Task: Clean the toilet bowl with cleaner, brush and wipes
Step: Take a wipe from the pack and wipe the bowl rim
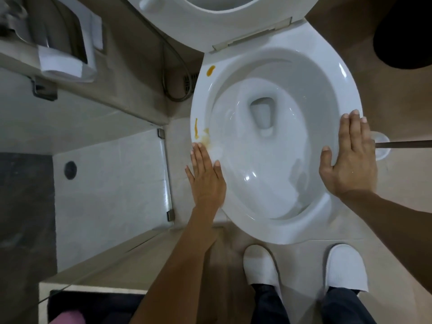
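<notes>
Toilet bowl (275,141) centre frame, seat lid (210,22) up at 12 o'clock. Orange stains (196,128) on rim at 9 o'clock. Left hand (207,176) and right hand (350,160): grip spread flat, fingers straight, nothing held, at rim approx. 8 and 3 o'clock.

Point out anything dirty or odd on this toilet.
Yellow-orange stains on the bowl rim's left side: one blob near the hinge, a streak with smears just ahead of the left hand.
</notes>
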